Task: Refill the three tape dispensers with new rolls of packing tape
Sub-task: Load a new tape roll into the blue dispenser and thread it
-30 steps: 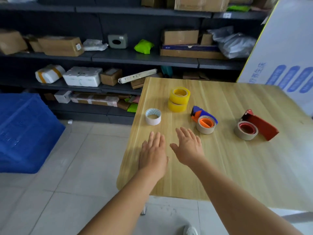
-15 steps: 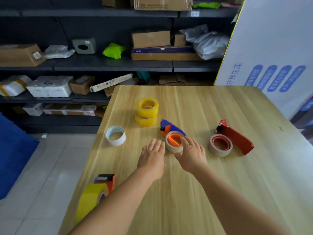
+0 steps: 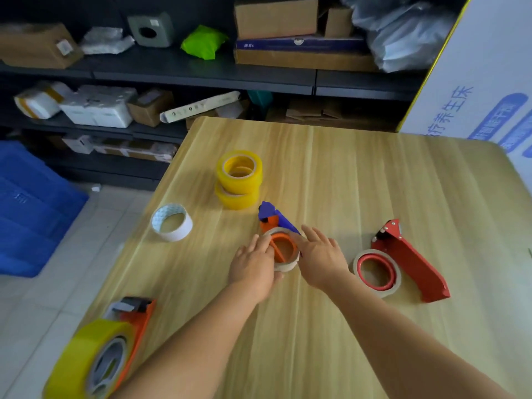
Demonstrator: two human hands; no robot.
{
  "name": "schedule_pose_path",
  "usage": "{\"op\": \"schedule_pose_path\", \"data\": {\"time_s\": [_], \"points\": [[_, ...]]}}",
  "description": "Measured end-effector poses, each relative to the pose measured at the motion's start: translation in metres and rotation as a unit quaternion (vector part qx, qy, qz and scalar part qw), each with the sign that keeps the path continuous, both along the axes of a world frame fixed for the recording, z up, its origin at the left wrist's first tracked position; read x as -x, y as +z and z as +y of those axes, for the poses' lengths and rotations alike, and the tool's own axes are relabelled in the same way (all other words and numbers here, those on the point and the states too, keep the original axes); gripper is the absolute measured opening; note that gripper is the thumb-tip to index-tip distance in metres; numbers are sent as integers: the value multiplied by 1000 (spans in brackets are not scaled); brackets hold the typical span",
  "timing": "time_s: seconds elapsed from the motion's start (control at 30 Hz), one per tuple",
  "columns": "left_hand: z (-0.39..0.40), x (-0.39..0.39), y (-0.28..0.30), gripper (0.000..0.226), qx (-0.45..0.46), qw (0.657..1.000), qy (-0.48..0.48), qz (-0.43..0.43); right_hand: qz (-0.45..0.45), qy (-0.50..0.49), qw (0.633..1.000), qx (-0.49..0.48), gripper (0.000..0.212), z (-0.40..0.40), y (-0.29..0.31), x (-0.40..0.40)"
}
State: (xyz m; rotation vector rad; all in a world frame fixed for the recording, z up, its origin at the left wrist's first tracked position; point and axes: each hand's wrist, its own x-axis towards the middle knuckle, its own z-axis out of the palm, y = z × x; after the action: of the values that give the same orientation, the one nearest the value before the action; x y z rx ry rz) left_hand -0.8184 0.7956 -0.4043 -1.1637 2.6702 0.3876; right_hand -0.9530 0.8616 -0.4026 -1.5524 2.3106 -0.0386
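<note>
A stockroom: dark metal shelving (image 3: 201,74) stacked with brown cardboard boxes (image 3: 276,17) and wrapped parcels (image 3: 98,109), behind a wooden counter (image 3: 345,174).

bare forearms, left hand (image 3: 253,266), right hand (image 3: 322,260)
</note>
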Motion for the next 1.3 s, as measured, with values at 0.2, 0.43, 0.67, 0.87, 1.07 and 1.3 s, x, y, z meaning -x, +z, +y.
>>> {"op": "schedule_pose_path", "data": {"time_s": [0.2,0.43,0.67,0.87,1.07,1.3], "points": [[-10,9,-2,80,41,997,56,35,-4,-47,998,48,44,-3,-3,9],[-20,27,-9,111,-12,998,52,30,-30,13,999,35,92,-15,-8,3],[-21,23,-7,98,-31,992,49,109,29,26,999,33,98,-19,-12,0],[-33,15,-3,96,-167,965,100,174,22,36,999,16,103,-21,-8,2],[-39,9,-2,114,-199,963,108,144,22,28,999,6,112,-21,-3,-1],[-44,3,2,117,-271,932,146,193,70,27,996,48,108,-26,5,-10]]}}
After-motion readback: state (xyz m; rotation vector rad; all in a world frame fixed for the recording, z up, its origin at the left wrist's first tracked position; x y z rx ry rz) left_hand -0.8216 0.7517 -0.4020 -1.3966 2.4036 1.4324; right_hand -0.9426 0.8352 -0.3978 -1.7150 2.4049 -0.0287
